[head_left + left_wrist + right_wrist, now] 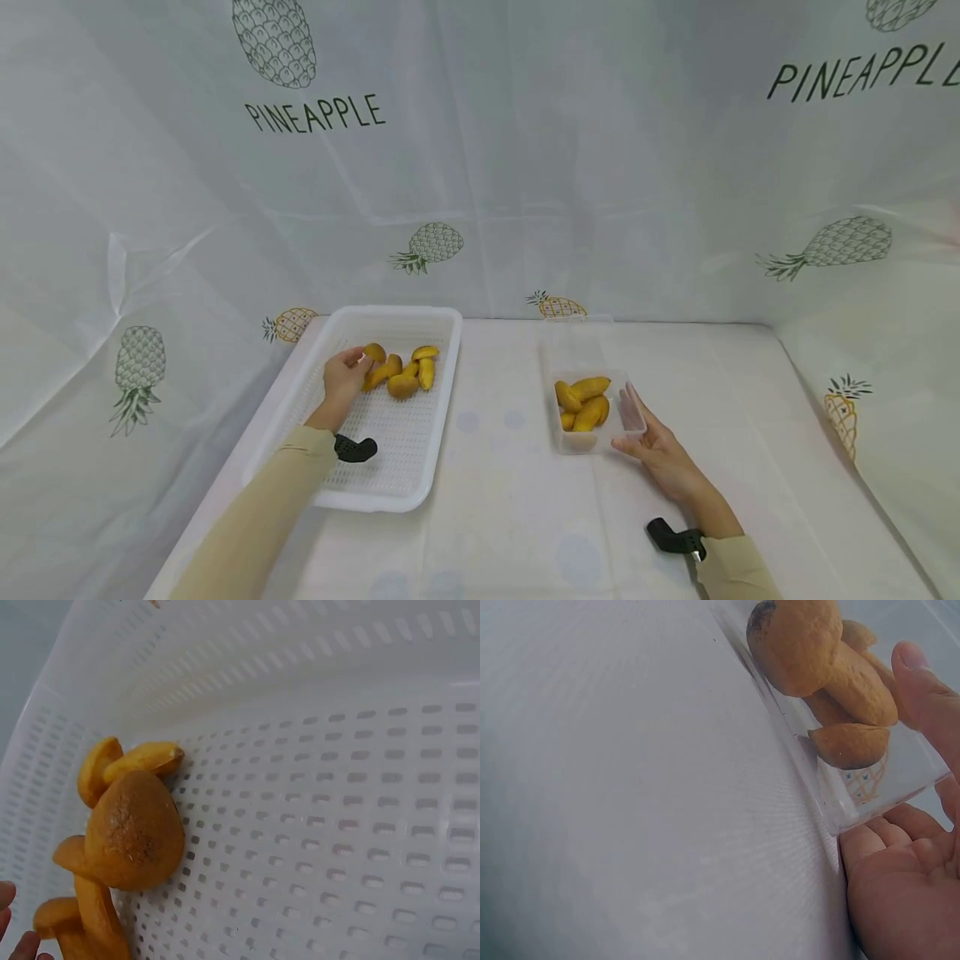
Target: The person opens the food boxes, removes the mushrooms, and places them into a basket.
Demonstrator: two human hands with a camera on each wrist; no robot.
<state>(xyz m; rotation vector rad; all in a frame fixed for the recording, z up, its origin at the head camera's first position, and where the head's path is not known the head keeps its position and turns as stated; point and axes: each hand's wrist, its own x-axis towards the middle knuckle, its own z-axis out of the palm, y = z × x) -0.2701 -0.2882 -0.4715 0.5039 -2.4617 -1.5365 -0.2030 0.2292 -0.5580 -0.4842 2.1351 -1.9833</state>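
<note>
In the head view my left hand (347, 377) reaches over the white basket (390, 492), fingertips right at the brown cap of a mushroom (374, 352). Its fingertips (26, 946) show at the left wrist view's edge, spread beside that mushroom (56, 916). Several more yellow-brown mushrooms (402, 386) lie grouped at the basket's far end. On the right, a clear plastic box (633, 433) holds several mushrooms (588, 412). My right hand (663, 458) grips its near right corner, fingers along the right wall and thumb at the front. In the right wrist view the thumb (930, 697) overlaps the box's side.
The box's clear lid (577, 346) stands raised behind it. White cloth covers the table (495, 500) between basket and box. A pineapple-print curtain (510, 167) hangs along the back and sides. Each wrist carries a black camera mount (356, 449).
</note>
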